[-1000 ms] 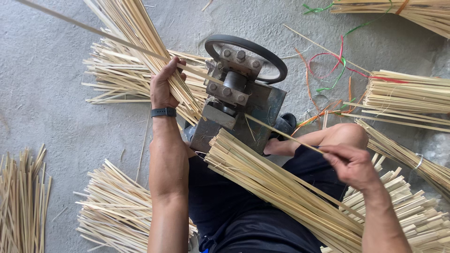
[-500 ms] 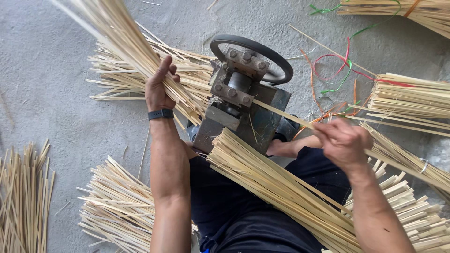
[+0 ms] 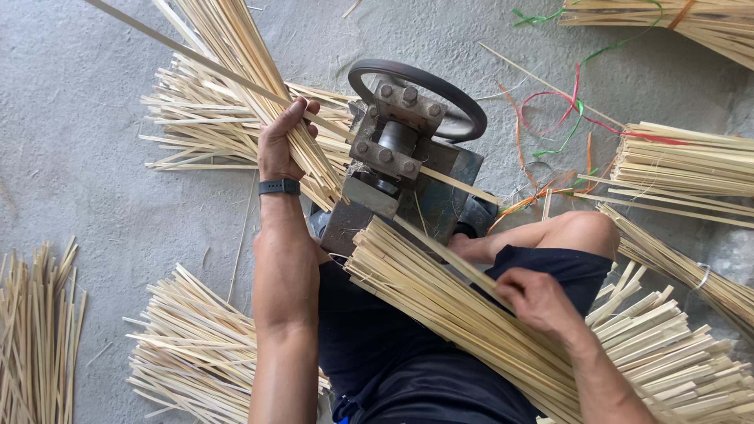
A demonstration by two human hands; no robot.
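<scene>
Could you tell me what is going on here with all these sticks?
A person sits on the grey concrete floor behind a small grey metal machine with a black hand wheel. The left hand grips a fanned bundle of pale split bamboo strips beside the machine. The right hand rests on a long bundle of similar strips lying across the lap, fingers on one strip. One thin strip sticks out of the machine. More bundles lie all around.

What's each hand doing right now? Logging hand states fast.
Left hand: closed on a bunch of bamboo strips.
Right hand: closed, pinching a strip from the lap bundle.
</scene>
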